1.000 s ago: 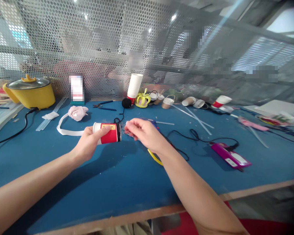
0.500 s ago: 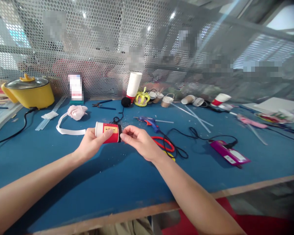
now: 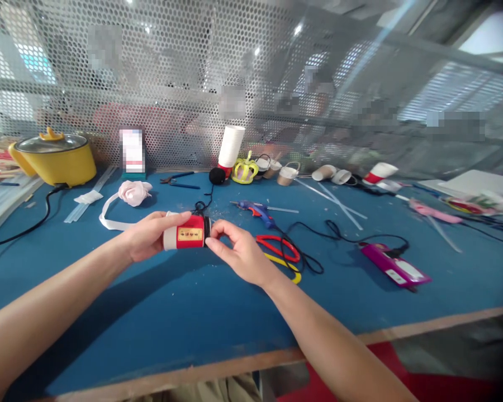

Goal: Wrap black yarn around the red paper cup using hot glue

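My left hand (image 3: 148, 237) is closed around a red and white paper cup (image 3: 186, 234), held on its side above the table. The cup's right end carries a black band of yarn (image 3: 207, 229) wound around it. At that end my right hand (image 3: 235, 245) is closed, thumb and forefinger pinched at the yarn; the exact contact is partly hidden. Behind the cup, a black ball of yarn (image 3: 217, 176) sits on the table, and a loose strand trails from it toward the cup.
A blue hot glue gun (image 3: 255, 213) lies behind my right hand, near red-handled and yellow-handled loops (image 3: 279, 248). A purple power strip (image 3: 394, 265) is to the right. Stacked paper cups (image 3: 231, 146), a yellow crown-shaped piece (image 3: 245, 170), pliers (image 3: 180, 180), a pink fabric rose (image 3: 134, 192) and a yellow pot (image 3: 54, 159) stand farther back.
The cup has turned in my left hand, its yellow label now facing me more fully. My left thumb has shifted to the cup's upper side. My right hand stays at the black end.
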{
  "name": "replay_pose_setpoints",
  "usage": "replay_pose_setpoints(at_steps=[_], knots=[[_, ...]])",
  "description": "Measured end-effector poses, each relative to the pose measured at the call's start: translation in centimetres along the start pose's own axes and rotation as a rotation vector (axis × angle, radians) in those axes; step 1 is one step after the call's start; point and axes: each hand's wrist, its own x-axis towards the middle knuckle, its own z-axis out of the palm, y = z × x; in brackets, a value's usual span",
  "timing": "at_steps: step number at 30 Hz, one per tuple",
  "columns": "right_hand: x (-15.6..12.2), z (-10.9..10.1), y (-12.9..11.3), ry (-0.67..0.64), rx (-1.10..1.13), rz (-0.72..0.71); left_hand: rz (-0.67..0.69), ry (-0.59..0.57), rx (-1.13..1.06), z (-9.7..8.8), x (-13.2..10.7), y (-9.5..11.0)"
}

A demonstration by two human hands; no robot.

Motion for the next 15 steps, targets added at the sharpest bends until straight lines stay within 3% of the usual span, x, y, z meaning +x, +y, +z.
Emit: replay_pose_setpoints(at_steps=[5,12,15], knots=[[-0.1,0.4,0.4,0.011,-0.082,-0.092,0.069,0.062,-0.011,0.1,0.2,-0.5],[0.1,0.2,1.0,0.256,0.063,0.044,0.246,0.131,0.184,0.9,0.0,-1.7],[0.2,0.2,1.4,0.200,0.041,0.120,0.270,0.084,0.281,1.2,-0.1,-1.9]])
